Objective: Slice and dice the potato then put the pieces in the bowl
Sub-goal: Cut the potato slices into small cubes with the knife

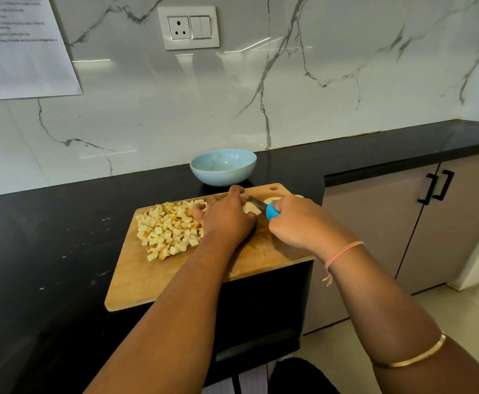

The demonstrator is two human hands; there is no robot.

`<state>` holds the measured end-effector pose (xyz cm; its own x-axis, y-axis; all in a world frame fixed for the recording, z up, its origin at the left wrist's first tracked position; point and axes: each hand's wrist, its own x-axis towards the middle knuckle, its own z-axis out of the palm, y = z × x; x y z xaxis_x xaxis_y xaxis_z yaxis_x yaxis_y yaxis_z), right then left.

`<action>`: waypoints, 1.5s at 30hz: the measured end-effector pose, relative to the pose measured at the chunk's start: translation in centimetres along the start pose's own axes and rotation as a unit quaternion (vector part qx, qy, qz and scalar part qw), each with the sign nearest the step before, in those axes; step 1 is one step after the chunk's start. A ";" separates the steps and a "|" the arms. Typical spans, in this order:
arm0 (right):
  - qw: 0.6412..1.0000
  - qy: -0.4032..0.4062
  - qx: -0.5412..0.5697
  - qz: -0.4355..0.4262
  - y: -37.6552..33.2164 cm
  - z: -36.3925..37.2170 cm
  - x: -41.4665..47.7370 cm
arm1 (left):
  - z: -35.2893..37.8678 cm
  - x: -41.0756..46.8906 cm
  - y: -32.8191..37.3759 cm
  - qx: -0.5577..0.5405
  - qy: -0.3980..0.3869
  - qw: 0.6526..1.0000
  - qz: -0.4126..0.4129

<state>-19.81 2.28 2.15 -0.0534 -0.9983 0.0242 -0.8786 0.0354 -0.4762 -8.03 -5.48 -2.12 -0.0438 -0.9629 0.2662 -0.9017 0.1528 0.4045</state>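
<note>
Black counter (pixel 62 237) meets a marble wall across the upper frame, and a blue bowl (pixel 223 166) stands just above centre, beyond the wooden board (pixel 176 274). On the board's left part lies a heap of potato cubes (pixel 167 228). At the board's far right end the left hand (pixel 227 220) holds a pale potato slice (pixel 250 208) down with bent fingers. The right hand (pixel 298 220) grips the blue-handled knife (pixel 272 211), its blade lying across that slice. Another slice (pixel 272 199) lies just beyond the blade.

Wall socket (pixel 188 27), printed sheet (pixel 25 52), cabinet (pixel 389 223)
</note>
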 end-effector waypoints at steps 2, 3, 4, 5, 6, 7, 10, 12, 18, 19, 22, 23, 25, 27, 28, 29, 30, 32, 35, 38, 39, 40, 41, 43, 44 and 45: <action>1.000 -0.008 0.006 0.002 -0.4 -0.3 0.0 | -0.1 0.0 0.1 -0.003 0.001 1.000 -0.004; 1.000 -0.012 0.011 0.004 -0.5 -0.4 0.0 | -0.1 0.0 0.2 -0.001 0.001 1.000 -0.008; 1.000 -0.015 0.016 0.005 -0.6 -0.5 -0.2 | -0.2 0.0 0.3 0.002 -0.001 1.000 -0.013; 1.000 -0.016 0.020 0.005 -0.7 -0.5 -0.5 | -0.3 -0.1 0.3 0.006 -0.003 1.000 -0.016; 1.000 -0.017 0.022 0.006 -0.6 -0.6 -0.9 | -0.3 -0.1 0.4 0.008 -0.005 1.000 -0.019; 1.000 -0.020 0.023 0.008 -0.5 -0.6 -1.5 | -0.4 -0.1 0.4 0.008 -0.006 1.000 -0.020; 0.999 -0.031 0.021 0.005 0.3 -0.8 -3.6 | -0.3 -0.2 0.5 0.004 -0.006 1.000 -0.024; 0.999 -0.035 0.019 0.001 0.7 -1.1 -4.7 | -0.3 -0.3 0.4 -0.003 -0.001 1.000 -0.023; 1.000 0.020 0.018 -0.010 -0.1 -1.6 -3.1 | -0.3 -0.8 0.4 -0.019 0.034 0.999 -0.031; 0.999 0.025 0.016 -0.012 -0.4 -1.3 -2.4 | -0.3 -0.8 0.4 -0.023 0.037 0.998 -0.034; 1.000 0.013 0.010 -0.008 -1.3 -0.2 -0.9 | -0.3 -0.7 0.3 -0.030 0.033 0.998 -0.041; 1.000 0.006 0.006 -0.006 -1.4 0.0 -0.6 | -0.3 -0.7 0.3 -0.032 0.028 0.998 -0.045; 1.000 -0.003 -0.006 -0.003 -1.6 0.3 -0.7 | -0.2 -0.6 0.2 -0.032 0.028 0.998 -0.051; 1.000 -0.007 -0.017 -0.003 -1.4 0.2 -1.3 | -0.1 -0.5 0.1 -0.026 0.029 0.998 -0.056; 1.000 -0.007 -0.019 -0.005 -1.2 0.1 -1.8 | 0.0 -0.5 0.1 -0.022 0.029 0.998 -0.056; 1.000 -0.007 -0.020 -0.008 -0.9 0.0 -2.4 | 0.0 -0.4 0.1 -0.021 0.029 0.998 -0.054; 1.000 -0.009 -0.020 -0.011 -0.6 -0.1 -3.1 | 0.0 -0.4 0.1 -0.021 0.029 0.998 -0.052; 1.000 -0.016 -0.019 -0.008 -0.1 -0.2 -4.4 | 0.0 -0.5 0.2 -0.024 0.031 0.998 -0.048; 0.999 -0.024 -0.022 0.002 0.3 -0.8 -5.3 | -0.2 -0.7 0.1 -0.040 0.032 0.998 -0.042; 1.000 -0.017 -0.012 0.000 0.2 -1.5 -4.7 | -0.4 -0.8 -0.1 -0.060 0.036 0.997 -0.046; 1.000 -0.006 -0.007 -0.002 -0.1 -1.5 -4.2 | -0.3 -0.8 -0.1 -0.062 0.038 0.996 -0.048; 1.000 0.005 -0.002 -0.003 -0.3 -1.4 -3.7 | -0.3 -0.8 0.0 -0.061 0.040 0.996 -0.051; 1.000 0.013 0.002 -0.006 -0.6 -1.3 -3.2 | -0.2 -0.9 0.0 -0.059 0.043 0.996 -0.054; 1.000 0.016 0.002 -0.012 -1.2 -0.7 -2.2 | -0.2 -0.8 0.0 -0.053 0.054 0.995 -0.059; 1.000 0.012 0.000 -0.013 -1.4 -0.4 -1.9 | -0.1 -0.8 0.0 -0.052 0.058 0.995 -0.061; 1.000 0.004 -0.003 -0.011 -1.5 -0.2 -1.6 | 0.0 -0.7 0.0 -0.050 0.060 0.995 -0.061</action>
<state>-18.48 3.83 3.01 -0.0371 -0.9984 0.0422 -0.8826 0.0129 -0.4699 -7.95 -4.80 -2.29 0.1214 -0.9431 0.3097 -0.8493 0.0627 0.5241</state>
